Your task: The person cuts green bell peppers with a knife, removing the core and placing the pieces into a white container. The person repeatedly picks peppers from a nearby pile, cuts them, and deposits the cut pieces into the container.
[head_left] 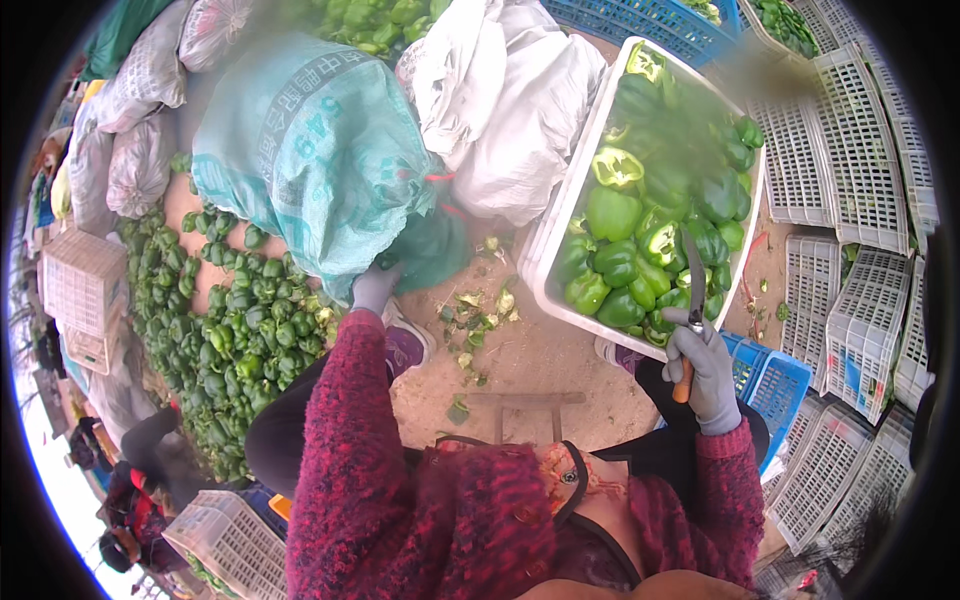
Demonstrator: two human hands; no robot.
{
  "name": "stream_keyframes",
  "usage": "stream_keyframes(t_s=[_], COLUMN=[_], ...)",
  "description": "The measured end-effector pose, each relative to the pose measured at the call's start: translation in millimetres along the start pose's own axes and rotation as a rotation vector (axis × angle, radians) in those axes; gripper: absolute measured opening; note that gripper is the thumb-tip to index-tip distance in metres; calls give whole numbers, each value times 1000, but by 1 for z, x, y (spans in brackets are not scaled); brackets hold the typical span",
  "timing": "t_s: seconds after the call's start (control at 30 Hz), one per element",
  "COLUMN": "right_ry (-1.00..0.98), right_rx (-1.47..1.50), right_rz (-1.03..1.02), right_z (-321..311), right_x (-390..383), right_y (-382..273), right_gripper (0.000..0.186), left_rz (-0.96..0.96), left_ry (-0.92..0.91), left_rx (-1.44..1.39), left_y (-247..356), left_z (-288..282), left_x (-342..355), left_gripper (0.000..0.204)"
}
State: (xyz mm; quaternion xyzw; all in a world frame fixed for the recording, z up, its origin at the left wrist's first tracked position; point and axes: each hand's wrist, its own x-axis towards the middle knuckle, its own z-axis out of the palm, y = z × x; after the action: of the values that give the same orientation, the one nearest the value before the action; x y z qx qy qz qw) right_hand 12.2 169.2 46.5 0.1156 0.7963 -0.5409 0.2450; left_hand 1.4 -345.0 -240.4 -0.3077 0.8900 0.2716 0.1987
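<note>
My right hand (706, 372), in a grey glove, is closed round the orange-brown handle of a knife (696, 285). Its curved blade points away from me over the lower right corner of a white crate (545, 290). Green peppers (612, 213) fill that crate, several of them cut open and showing pale insides. My left hand (373, 290), also gloved in grey, reaches to the lower edge of a teal woven sack (300, 150). Something dark green shows at its fingertips. The sack and shadow hide most of those fingers, so their grip is unclear.
Loose green peppers (235, 330) cover the floor on the left. Pepper scraps (480, 318) lie between my feet. White sacks (520, 120) stand ahead, and stacked white crates (860, 150) line the right. A blue crate (780, 385) sits beside my right knee. Another person (135, 510) is at far left.
</note>
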Motion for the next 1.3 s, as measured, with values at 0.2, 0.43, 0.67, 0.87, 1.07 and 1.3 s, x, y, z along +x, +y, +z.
stream_keyframes(t_s=[0.2, 0.43, 0.67, 0.87, 1.07, 1.3], right_ry=[-104, 97, 120, -98, 203, -83], right_rx=[8, -342, -267, 1, -286, 133], right_rz=[-31, -446, -576, -263, -656, -54], right_z=[26, 41, 41, 28, 43, 49], right_x=[-42, -93, -115, -117, -93, -119], right_y=[-2, 32, 45, 55, 74, 53], right_gripper=[43, 46, 41, 41, 48, 55], left_rz=[638, 374, 132, 245, 348, 339], left_ry=[-95, -855, -1027, -1132, -1026, -937], left_rx=[-787, -1678, -1765, -1697, -1222, -1626], left_y=[149, 244, 252, 246, 243, 255], left_z=[-1, -34, -15, -3, -35, -8], left_x=[-164, -321, -363, -371, -369, -356], left_gripper=[81, 56, 52, 45, 50, 52])
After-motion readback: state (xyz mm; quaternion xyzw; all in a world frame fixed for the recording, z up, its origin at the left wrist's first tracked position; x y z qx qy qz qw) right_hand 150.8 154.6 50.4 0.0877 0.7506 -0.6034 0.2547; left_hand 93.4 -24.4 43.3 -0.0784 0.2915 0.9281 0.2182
